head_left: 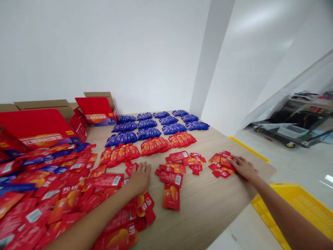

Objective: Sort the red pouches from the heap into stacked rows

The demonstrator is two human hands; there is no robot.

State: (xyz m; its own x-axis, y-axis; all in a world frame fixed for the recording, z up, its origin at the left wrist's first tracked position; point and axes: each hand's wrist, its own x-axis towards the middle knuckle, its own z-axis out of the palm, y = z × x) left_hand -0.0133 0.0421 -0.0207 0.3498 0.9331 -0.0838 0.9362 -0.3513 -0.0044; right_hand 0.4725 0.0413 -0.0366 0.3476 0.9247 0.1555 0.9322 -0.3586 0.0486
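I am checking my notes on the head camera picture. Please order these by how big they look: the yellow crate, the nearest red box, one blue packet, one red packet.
1. Nearest red box
2. Yellow crate, partly cut off, so these two are unsure
3. Red packet
4. Blue packet, farther away, perhaps equal in reality

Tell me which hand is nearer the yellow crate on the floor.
Right. The right hand rests on red packets near the table edge, above the yellow crate; the left hand lies mid-table, farther away.

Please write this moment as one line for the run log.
left hand: flat on red packets | right hand: on small red stack | table: red and blue rows behind
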